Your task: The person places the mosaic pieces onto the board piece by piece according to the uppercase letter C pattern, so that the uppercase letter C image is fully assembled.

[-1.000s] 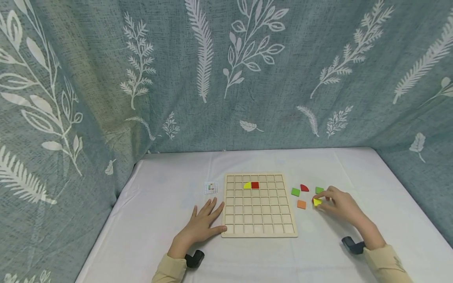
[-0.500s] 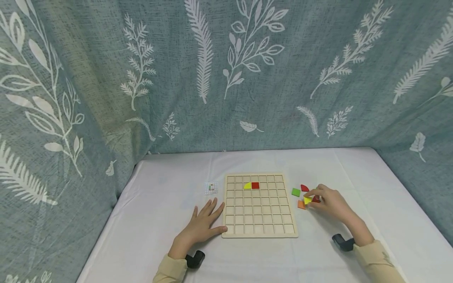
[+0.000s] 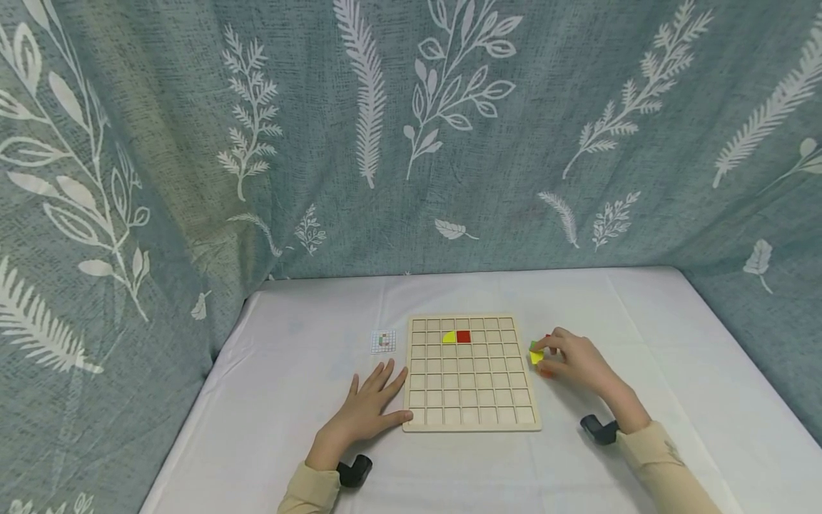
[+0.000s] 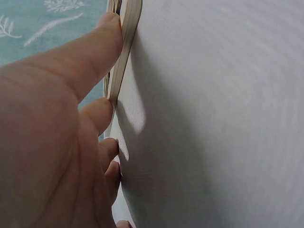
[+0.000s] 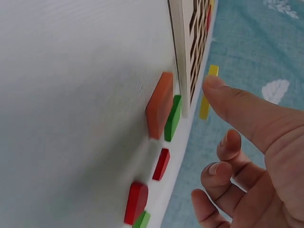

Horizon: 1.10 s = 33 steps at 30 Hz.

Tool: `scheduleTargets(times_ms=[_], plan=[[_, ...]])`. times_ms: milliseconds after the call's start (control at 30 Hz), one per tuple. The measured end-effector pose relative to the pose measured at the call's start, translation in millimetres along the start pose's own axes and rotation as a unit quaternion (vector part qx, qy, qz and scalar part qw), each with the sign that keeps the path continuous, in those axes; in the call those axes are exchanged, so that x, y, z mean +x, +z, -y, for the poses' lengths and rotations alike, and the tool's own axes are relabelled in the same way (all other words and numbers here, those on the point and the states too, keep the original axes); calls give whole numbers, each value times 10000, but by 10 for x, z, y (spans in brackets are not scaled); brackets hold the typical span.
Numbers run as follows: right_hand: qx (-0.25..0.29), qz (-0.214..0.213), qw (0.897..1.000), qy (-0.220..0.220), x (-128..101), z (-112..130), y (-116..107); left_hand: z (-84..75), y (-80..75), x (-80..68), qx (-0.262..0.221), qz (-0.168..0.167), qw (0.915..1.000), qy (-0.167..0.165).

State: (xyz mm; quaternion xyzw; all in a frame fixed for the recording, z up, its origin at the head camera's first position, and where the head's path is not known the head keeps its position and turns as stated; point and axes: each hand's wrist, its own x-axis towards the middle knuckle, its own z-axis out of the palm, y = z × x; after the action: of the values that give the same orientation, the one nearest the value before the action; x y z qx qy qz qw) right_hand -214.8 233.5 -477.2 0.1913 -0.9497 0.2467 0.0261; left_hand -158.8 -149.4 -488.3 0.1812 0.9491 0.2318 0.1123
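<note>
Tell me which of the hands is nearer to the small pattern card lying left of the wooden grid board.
Left. The left hand lies flat just below the pattern card, touching the wooden grid board at its left edge. The right hand is across the board, pinching a yellow piece.

Yellow piece (image 3: 536, 356) beside wooden board (image 3: 472, 421)

The right hand (image 3: 574, 360) has travelled leftward across the tabletop (image 3: 674, 371), carrying the yellow piece (image 3: 536, 356) pinched at its fingers (image 3: 551, 348). That piece has left the loose pieces — it now sits just beside the wooden grid board (image 3: 472, 421), and the orange piece (image 5: 159, 105) — once left of the fingers — lies under them.
</note>
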Motion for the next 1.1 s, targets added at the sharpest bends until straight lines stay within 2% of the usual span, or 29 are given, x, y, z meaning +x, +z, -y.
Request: scheduleTargets(times_ms=[267,833,1100], plan=[[-45,122,9999,-108,122,58,53,-13,-2,-4,-11,-13,10000,17],[72,140,9971,-751,398,137,128,31,32,-4,-31,38,10000,-37],[149,345,9967,-724,519,196,185,26,22,-1,3,-2,10000,22]])
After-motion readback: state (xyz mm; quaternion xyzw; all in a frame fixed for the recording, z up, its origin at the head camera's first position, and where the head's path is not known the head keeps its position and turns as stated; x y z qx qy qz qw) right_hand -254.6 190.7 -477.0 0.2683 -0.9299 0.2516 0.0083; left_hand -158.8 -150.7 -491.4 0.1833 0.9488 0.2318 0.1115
